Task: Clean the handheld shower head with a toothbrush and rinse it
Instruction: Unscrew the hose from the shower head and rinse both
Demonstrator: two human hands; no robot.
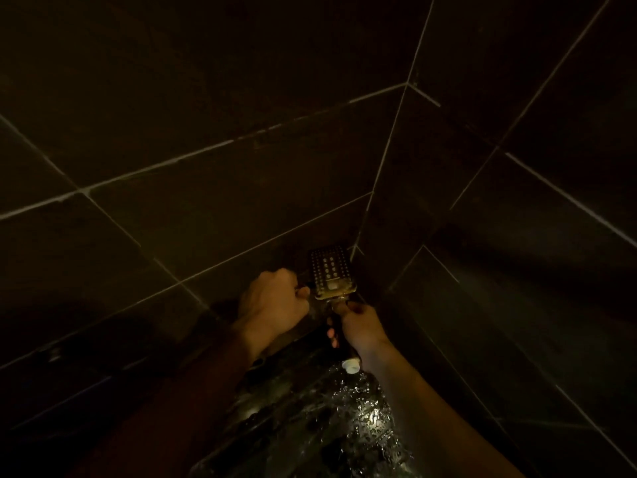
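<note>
Two hands work low in a dim corner of dark tiled walls (213,108). The right hand (362,326) has its grip clamped on the handle of the shower head (331,272). The head stands at 12 o'clock from that hand, its flat rectangular face of nozzle holes turned toward the camera. At 9 o'clock of the shower head the left hand (272,298) is a fist, grip clamped on the toothbrush (304,290). Only its dark tip shows, touching the face's lower left edge. A white fitting (351,366) caps the handle at 6 o'clock, above the wet, glinting floor (344,419).
</note>
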